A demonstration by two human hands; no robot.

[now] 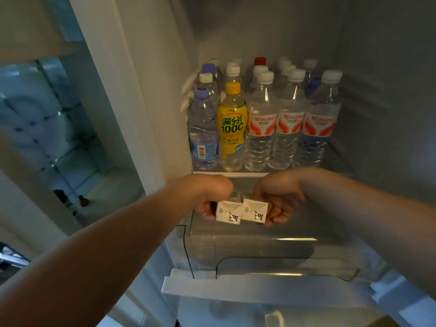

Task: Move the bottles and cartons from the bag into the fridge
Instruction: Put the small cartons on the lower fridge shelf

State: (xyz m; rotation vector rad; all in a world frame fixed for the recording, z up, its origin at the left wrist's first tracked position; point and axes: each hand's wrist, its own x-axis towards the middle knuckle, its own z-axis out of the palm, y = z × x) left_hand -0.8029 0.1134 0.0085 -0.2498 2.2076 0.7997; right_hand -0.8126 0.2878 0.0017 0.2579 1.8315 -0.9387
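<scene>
Open fridge (377, 67), pale grey interior: being reached into by both bare forearms. Clear plastic drawer (259, 251), lower compartment: being hovered over by the hands. The gap between it and the shelf above is being judged the likely destination, though what stands in that gap is being hidden by the hands. Glass shelf (231, 173) with white front trim: being wholly occupied by bottles, so no room is being left there. Clear plastic water bottles (260, 128) with white caps and red-and-white labels, several rows deep: being flanked on the left by a yellow-capped, yellow-labelled drink bottle (232, 128) and a blue-capped clear bottle (203, 133). The left hand (212, 197) and right hand (278, 199): each being wrapped round one small white paper carton, the left carton (227, 212) and right carton (256, 211), which are being carried side by side, touching, just below the shelf trim. Risks being judged: knuckles being knocked against the trim overhead, a carton being squeezed until it leaks, and cartons being toppled if released before a flat surface is being met. The bag is not being shown.
</scene>
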